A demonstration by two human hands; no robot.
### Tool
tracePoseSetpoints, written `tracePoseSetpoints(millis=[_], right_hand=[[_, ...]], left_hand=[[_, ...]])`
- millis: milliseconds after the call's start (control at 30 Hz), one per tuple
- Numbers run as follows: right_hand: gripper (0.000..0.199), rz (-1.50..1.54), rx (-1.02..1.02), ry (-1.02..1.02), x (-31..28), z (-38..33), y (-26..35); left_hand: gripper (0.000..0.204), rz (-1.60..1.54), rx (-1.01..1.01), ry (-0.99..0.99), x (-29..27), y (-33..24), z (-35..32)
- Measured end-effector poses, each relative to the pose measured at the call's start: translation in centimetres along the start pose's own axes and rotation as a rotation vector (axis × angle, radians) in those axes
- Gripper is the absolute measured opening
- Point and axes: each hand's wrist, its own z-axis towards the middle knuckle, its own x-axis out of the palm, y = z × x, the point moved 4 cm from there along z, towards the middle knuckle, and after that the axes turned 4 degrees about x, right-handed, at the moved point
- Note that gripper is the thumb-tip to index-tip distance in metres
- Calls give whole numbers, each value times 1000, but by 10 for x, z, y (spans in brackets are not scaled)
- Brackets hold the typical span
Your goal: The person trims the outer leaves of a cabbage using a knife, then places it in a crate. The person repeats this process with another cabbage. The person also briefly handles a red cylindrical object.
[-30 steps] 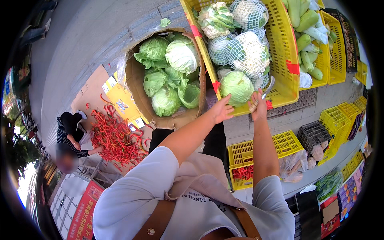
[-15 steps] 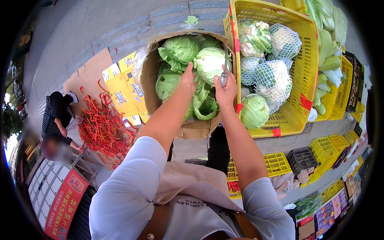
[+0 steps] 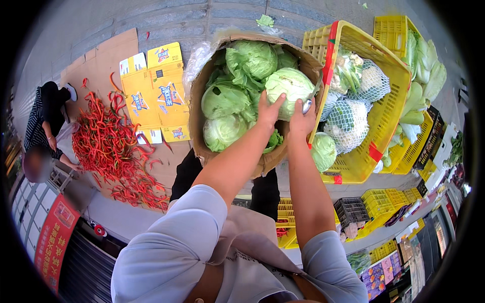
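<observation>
Both hands (image 3: 269, 110) (image 3: 302, 122) moved, seemingly touching boxed cabbage (image 3: 289, 85)

Sleeves (image 3: 166, 245): short, pale grey-blue, nicely creased!
Apron (image 3: 247, 224): beige, all folds!
Straps (image 3: 209, 282): brown, and there's a round stud (image 3: 199, 300)!
Trousers (image 3: 265, 194): black!
Hands (image 3: 270, 110): bare!

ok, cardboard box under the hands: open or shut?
Open: no flap covers the top of the cardboard box; cabbages show between its walls, the left hand at the palest one.

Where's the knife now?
In the head view, right of centre, the knife is in the right hand, beside the pale cabbage, near the right rim of the cardboard box.
</observation>
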Motion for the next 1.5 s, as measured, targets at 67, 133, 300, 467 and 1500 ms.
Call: tracePoseSetpoints(millis=[67,133,300,467,1500], right_hand=[[48,509,242,97,-9,-26,1],[45,828,397,190,-30,-44,9],[48,1185,130,356,-127,-97,94],[49,1460,81,588,-235,-136,163],[30,256,-1183,333,-447,-378,228]], left_hand=[[78,146,191,-44,-15,2,-4],[78,328,401,-45,-12,-24,-38],[88,531,618,63,-2,-105,-178],[88,644,999,138,32,-211,-324],[63,-540,-20,824,-123,-266,-485]])
